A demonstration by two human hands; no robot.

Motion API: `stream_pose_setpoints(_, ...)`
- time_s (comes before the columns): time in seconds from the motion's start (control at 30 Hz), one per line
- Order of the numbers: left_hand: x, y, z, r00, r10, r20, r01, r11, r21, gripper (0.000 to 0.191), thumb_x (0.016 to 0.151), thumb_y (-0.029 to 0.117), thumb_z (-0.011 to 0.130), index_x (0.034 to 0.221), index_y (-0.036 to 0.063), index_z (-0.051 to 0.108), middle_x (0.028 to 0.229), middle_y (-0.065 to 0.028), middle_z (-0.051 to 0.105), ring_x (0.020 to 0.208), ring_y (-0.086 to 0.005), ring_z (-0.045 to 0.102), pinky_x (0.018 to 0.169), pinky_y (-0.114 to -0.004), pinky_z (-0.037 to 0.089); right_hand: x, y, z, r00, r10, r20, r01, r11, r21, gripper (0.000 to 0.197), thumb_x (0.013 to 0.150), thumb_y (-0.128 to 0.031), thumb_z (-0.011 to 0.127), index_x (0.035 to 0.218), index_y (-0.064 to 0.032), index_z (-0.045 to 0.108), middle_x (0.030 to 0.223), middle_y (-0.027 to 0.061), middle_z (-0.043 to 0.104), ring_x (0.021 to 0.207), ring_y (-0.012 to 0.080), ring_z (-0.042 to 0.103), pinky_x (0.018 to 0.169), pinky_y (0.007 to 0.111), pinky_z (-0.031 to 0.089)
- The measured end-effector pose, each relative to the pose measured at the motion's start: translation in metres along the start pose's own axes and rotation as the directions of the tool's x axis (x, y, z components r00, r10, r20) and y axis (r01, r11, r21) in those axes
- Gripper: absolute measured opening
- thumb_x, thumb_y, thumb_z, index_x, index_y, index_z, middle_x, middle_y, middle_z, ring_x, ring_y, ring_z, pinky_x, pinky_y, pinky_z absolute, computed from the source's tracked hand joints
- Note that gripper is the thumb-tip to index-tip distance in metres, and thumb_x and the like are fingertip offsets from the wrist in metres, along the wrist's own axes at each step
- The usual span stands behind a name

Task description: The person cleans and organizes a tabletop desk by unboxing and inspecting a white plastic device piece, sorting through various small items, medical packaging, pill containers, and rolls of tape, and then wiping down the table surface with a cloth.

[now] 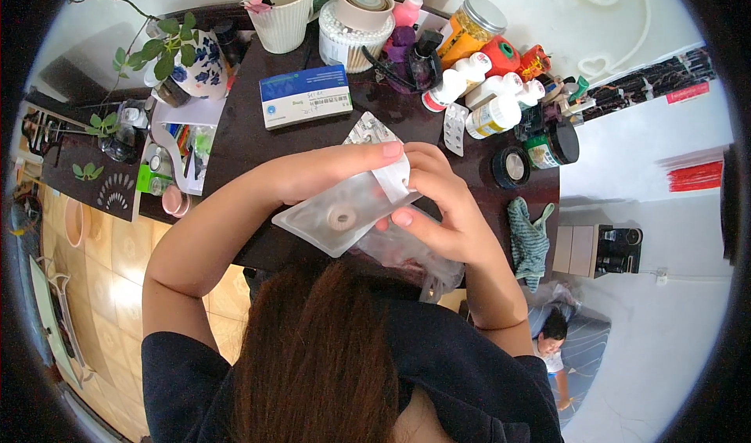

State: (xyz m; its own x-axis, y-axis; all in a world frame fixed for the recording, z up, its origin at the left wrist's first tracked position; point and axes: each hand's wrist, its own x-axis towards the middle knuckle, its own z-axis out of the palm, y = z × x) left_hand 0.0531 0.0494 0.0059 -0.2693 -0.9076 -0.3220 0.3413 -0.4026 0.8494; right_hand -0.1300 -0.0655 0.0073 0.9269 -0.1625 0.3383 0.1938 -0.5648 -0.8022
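Both my hands are around a translucent plastic pouch (311,214) above the dark desk (232,150). A round beige piece (342,218) with a dark centre shows at its lower end. My left hand (334,164) lies along the pouch, thumb on its white upper strip (392,180); its other fingers are mostly hidden beneath. My right hand (443,202) grips the strip's right side between its fingers, with its thumb lower down. A silver blister pack (368,127) with print sticks out beyond my left thumb. Below the pouch hangs a crumpled clear plastic bag (405,246), partly hidden.
Beyond my hands lie a blue-and-white medicine box (305,100) and a small blister pack (455,129). White bottles (493,116), a cotton-swab tub (352,47) and a ribbed mug (278,21) stand behind. Right are a dark lid (510,167) and striped cloth (528,238). A person (551,343) is farther off.
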Motion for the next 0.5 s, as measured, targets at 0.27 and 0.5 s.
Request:
stream_pose_setpoints(0.27, -0.002, -0.001, -0.010, 0.998, -0.064, 0.009, 0.064, 0.998, -0.002, 0.060, 0.094, 0.054, 0.054, 0.127, 0.0030, 0.056, 0.116, -0.0112, 0.065, 0.099, -0.0194, 0.065, 0.084, -0.033, 0.053, 0.001, -0.003, 0.002, 0.999, -0.046, 0.027, 0.048, 0.997, -0.068, 0.027, 0.079, -0.015, 0.074, 0.101, -0.0016, 0.064, 0.118, 0.0129, 0.061, 0.119, 0.0381, 0.047, 0.102, 0.048, 0.037)
stream_pose_setpoints(0.5, -0.006, 0.004, -0.008, 0.988, 0.028, 0.150, -0.015, 0.996, -0.085, 0.063, 0.097, 0.055, 0.043, 0.128, 0.0006, 0.055, 0.114, -0.0155, 0.065, 0.098, -0.0250, 0.066, 0.088, -0.037, 0.051, 0.002, -0.006, -0.008, 0.993, -0.068, -0.095, 0.061, 0.996, -0.068, 0.031, 0.078, -0.016, 0.072, 0.105, -0.0017, 0.065, 0.112, 0.0119, 0.064, 0.114, 0.0343, 0.051, 0.101, 0.046, 0.038)
